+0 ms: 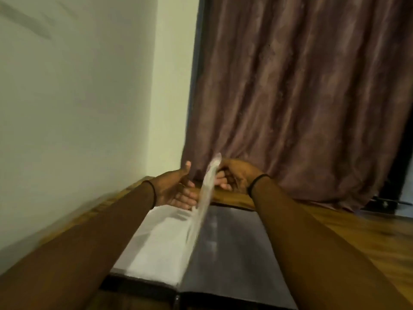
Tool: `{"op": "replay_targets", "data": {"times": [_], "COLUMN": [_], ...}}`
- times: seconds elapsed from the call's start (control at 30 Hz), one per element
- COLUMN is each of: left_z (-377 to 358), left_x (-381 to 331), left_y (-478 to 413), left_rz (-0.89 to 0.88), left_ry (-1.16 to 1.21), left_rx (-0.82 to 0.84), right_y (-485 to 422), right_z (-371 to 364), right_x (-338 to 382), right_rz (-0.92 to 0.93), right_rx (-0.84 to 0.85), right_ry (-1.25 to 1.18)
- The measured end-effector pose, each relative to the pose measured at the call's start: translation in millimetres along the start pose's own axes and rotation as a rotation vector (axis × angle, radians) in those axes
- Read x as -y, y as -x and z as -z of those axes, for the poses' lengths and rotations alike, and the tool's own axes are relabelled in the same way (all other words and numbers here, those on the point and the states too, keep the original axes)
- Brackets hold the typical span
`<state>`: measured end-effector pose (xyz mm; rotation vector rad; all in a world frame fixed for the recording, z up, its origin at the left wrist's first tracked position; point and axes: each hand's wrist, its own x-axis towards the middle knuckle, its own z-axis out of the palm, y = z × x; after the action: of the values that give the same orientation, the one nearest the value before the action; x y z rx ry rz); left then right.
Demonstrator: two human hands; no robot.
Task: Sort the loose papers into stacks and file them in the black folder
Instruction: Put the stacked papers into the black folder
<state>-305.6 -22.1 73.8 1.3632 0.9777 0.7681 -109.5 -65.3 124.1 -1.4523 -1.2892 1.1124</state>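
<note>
Our right hand (232,175) pinched the sheet (206,198), upright along the black folder (234,253) spine; our left hand (176,191) lay open just left of it.

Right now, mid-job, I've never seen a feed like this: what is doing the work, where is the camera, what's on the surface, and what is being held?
There is no machine here: the single picture comes from a camera worn on a person's head, looking forward and down at two bare hands. An open black folder lies flat on a brown wooden table; a stack of white papers rests on its left half. The right hand is the working grip: its fingers curl round the top edge of a pale thin sheet, which stands edge-on over the folder's middle. The left hand is open beside that sheet; blur hides whether it touches. Behind hangs a reddish-brown curtain.
</note>
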Motion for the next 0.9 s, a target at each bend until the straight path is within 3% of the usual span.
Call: {"op": "replay_targets", "data": {"times": [0.13,0.2,0.23,0.33,0.37,0.5,0.63,0.9], "left_z": [78.8,105.1,113.1,122.5,121.1,105.1,105.6,130.6], "left_x": [-9.7,-7.4,-3.0,22.0,31.4,69.7,80.7,94.0], "left_y": [37.5,56.8,66.8,68.1,62.7,40.5,25.1,-6.2], "left_rz": [-0.022,0.002,0.046,0.145,0.169,0.245,0.331,0.42], "left_ry": [0.106,0.015,-0.077,-0.43,-0.589,-0.986,-1.236,-1.305], "left_rx": [-0.161,-0.308,-0.366,-0.489,-0.529,-0.595,-0.58,-0.665], "right_y": [-3.3,-5.8,-10.0,-25.3,-29.8,-49.3,-56.8,-88.5], "right_z": [-88.0,-118.4,-130.6,-143.3,-143.9,-149.3,-156.7,-160.2], "right_x": [7.4,-3.6,-11.4,-48.3,-63.1,-120.3,-132.9,-134.6], "right_rz": [0.085,0.092,0.115,0.254,0.282,0.139,0.15,0.186], "right_rx": [0.225,0.252,0.218,-0.179,-0.19,0.033,0.052,0.031], "right_ry": [0.003,-0.03,0.036,0.536,0.678,0.993,1.088,1.172]}}
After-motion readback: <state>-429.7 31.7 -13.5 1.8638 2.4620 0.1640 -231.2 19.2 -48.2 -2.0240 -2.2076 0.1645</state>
